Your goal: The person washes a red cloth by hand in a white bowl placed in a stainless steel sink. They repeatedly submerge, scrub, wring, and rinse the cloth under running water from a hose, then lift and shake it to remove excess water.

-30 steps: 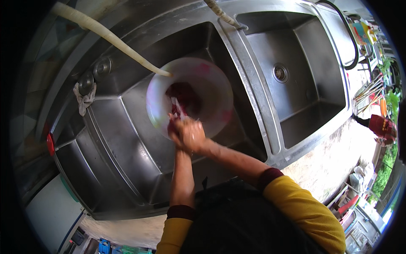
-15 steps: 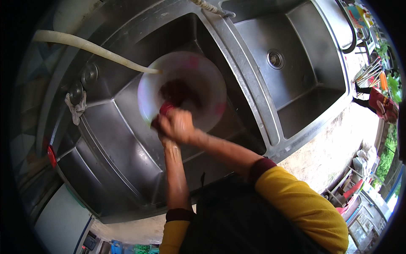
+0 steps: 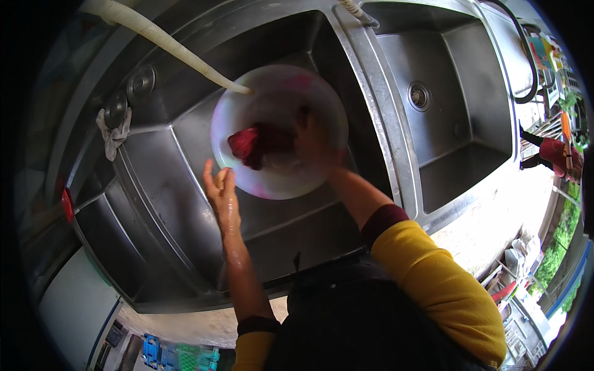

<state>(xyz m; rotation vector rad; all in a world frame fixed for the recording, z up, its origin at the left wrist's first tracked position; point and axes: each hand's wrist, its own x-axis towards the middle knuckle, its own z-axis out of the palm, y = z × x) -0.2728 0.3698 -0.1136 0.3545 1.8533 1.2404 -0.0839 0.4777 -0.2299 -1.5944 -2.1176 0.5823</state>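
Observation:
A wet, dark red cloth (image 3: pixel 247 146) lies bunched in a round, pale basin (image 3: pixel 278 190) with pink patches. The basin stands inside the sink bowl. My left hand (image 3: pixel 221 190) is held just outside the basin's near left rim, wet, its fingers apart and holding nothing. Over the right side of the basin is my right hand (image 3: pixel 317 143), beside the darker end of the cloth. Motion and shade smear its fingers, so its grip cannot be made out.
A pale ribbed hose (image 3: pixel 176 52) reaches over the basin's far left rim. To the right is a second steel sink bowl with a drain (image 3: pixel 419 96). A whitish rag (image 3: pixel 114 133) hangs by round metal fittings on the left. A red-clad person (image 3: pixel 560 156) appears far right.
Both hands were together, gripping the red cloth at the basin's near left rim. Now they are apart: the left outside the rim, the right over the basin. The cloth lies in the basin.

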